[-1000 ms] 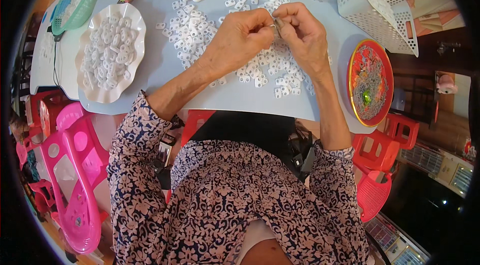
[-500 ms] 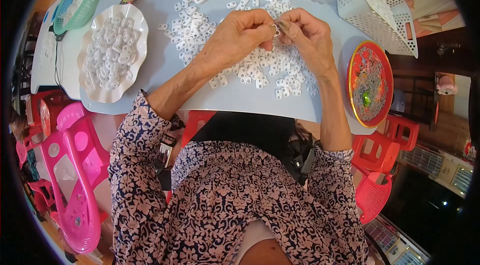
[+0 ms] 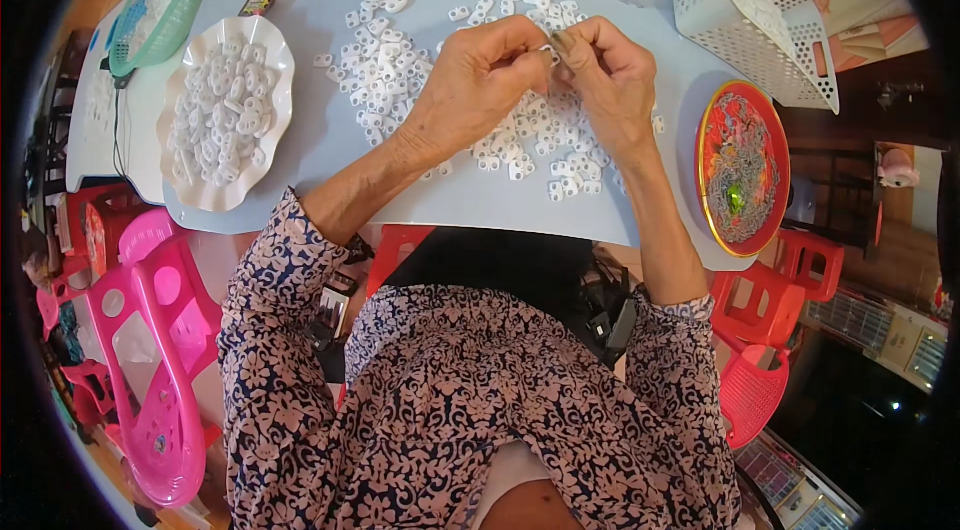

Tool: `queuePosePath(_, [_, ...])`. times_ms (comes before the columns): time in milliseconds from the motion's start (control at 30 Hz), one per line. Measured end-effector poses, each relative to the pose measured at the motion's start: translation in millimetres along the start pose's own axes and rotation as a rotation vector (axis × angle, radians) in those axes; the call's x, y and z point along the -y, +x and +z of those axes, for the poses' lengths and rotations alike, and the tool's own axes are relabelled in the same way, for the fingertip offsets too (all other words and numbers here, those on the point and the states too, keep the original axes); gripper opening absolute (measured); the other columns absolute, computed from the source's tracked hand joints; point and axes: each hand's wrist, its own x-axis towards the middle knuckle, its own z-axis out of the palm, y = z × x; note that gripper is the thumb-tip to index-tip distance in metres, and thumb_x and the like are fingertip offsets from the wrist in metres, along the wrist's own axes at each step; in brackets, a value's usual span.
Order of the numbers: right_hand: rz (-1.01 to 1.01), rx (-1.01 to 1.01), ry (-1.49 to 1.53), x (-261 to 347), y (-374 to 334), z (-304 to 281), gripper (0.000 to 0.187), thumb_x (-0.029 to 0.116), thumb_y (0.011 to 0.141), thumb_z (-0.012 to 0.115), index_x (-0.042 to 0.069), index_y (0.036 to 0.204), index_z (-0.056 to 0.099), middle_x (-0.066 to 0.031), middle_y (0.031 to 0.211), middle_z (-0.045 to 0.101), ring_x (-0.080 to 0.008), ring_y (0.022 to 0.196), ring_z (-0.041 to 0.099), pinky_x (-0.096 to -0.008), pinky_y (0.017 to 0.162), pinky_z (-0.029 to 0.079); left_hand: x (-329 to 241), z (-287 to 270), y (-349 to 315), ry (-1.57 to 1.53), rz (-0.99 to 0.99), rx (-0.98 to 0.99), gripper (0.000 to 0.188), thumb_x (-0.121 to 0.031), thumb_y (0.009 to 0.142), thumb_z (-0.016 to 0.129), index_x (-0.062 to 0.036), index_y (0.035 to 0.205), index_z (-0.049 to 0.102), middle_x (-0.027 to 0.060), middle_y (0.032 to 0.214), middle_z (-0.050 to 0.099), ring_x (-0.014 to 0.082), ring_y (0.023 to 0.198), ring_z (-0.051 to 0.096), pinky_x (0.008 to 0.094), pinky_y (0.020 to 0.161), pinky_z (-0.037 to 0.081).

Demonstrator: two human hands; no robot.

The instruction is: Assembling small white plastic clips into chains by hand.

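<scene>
Over a spread of small white plastic pieces with round holes (image 3: pixel 385 70), my two hands meet fingertip to fingertip. My left hand (image 3: pixel 490 75) pinches with its thumb and forefinger, the other fingers curled. Facing it, my right hand (image 3: pixel 610 65) is closed in a pinch too, thumb uppermost. A small white plastic piece (image 3: pixel 551 51) is held between the fingertips, mostly covered by them. To the right, a red dish with a gold rim (image 3: pixel 708 200) holds many thin grey metal bits and a shiny green thing.
A scalloped white plate (image 3: pixel 284 80) heaped with white oval pieces stands left on the pale table (image 3: pixel 330 190). Beyond it is a green basket (image 3: pixel 125 55). A white perforated basket (image 3: pixel 735 40) stands far right. A pink plastic chair (image 3: pixel 165 330) and red stools (image 3: pixel 760 305) flank me.
Both hands stay pinched together. My right hand has tilted slightly, its thumb shifting up and left, and the small white piece shows less. The whole view has shifted a little.
</scene>
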Motion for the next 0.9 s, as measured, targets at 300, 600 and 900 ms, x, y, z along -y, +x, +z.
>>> queuePosePath(300, [0.069,0.075,0.093,4.9,1.7,-3.2,0.017,0.015,0.091,0.061,-0.001,0.086,0.062,0.0011,0.067,0.056,-0.0036,0.059,0.047,-0.0189,0.052,0.038,1.2,-3.5,0.6,-0.072,-0.049,-0.006,0.012,-0.009,0.085,0.051,-0.0027,0.079,0.059,-0.0019,0.067,0.058,0.0035,0.057,0.042,0.022,0.051,0.034])
queuePosePath(600, [0.115,-0.008,0.132,-0.4,0.6,1.2,0.012,0.012,0.088,0.065,0.0,0.086,0.064,0.0003,0.073,0.06,-0.0042,0.065,0.052,-0.018,0.059,0.044,0.1,-1.4,0.9,-0.045,-0.031,-0.021,0.013,-0.011,0.086,0.051,-0.0014,0.082,0.059,0.0005,0.067,0.059,0.005,0.058,0.044,0.0227,0.05,0.035])
queuePosePath(900, [0.106,0.002,0.17,3.7,2.8,-4.5,0.01,0.01,0.088,0.063,-0.001,0.087,0.063,-0.0028,0.074,0.062,-0.0059,0.062,0.053,-0.019,0.058,0.044,-10.2,-31.5,3.6,0.518,0.368,-0.122,0.008,-0.008,0.081,0.058,-0.0002,0.081,0.059,0.0147,0.071,0.056,0.0296,0.073,0.052,0.0377,0.069,0.043])
